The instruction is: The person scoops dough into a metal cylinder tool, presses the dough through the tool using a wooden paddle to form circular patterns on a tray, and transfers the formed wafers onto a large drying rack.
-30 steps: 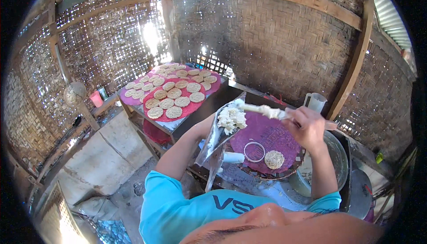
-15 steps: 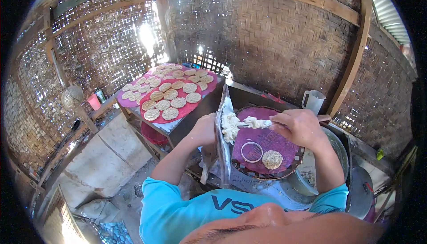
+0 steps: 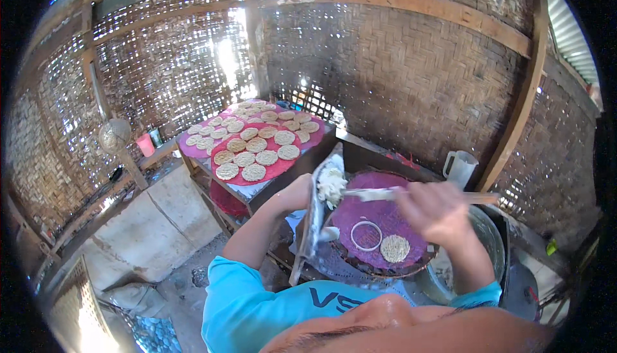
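My left hand grips a long metal trough with a lump of white dough in it. My right hand, blurred by motion, is closed on a flat wooden-handled spatula, its pale blade reaching into the dough. Beneath them, a purple mat on a dark woven round tray bears a white ring and one pale, textured disc beside it.
Left behind stands a table with pink mats bearing several pale discs. A plastic jug and a large basin are on the right. A pink cup sits on a ledge by woven walls.
The trough has changed its tilt. My right hand has lowered slightly in the picture, its spatula now more level across the mat. The whole view has shifted, with the background lower.
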Available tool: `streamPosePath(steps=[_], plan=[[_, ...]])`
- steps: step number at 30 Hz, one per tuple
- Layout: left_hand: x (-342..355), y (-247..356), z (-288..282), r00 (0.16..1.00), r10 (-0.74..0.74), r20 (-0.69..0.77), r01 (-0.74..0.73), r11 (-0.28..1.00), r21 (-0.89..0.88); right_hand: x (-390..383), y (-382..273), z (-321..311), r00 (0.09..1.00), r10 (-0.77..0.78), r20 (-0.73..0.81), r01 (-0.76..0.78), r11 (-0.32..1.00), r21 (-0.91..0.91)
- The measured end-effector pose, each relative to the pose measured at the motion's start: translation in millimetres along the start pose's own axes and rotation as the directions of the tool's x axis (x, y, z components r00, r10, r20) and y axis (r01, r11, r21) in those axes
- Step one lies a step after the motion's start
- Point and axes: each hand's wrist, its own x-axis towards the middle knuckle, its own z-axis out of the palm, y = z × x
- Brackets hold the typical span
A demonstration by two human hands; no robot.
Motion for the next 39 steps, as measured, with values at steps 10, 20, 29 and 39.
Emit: streamPosePath(steps=[10, 20, 29, 39], plan=[[24, 34, 13, 0.994, -0.099, -0.045, 0.106, 0.972, 0.208, -3, 11, 14, 0.994, 0.100, 0.035, -0.104, 0.989, 0.110], [34, 21, 5, 0.980, -0.187, 0.074, 0.166, 0.960, 0.224, -24, 13, 7, 0.983, 0.181, 0.039, -0.183, 0.980, 0.073], [81, 74, 20, 0.991, -0.030, -0.132, -0.043, 0.851, -0.523, -52, -26, 59, 0.426, 0.857, 0.289, -0.595, 0.024, 0.804], [106, 66, 34, 0.916, 0.349, -0.200, -0.384, 0.907, -0.175, -68, -11, 50, 0.672, 0.693, -0.262, -0.574, 0.710, 0.407]])
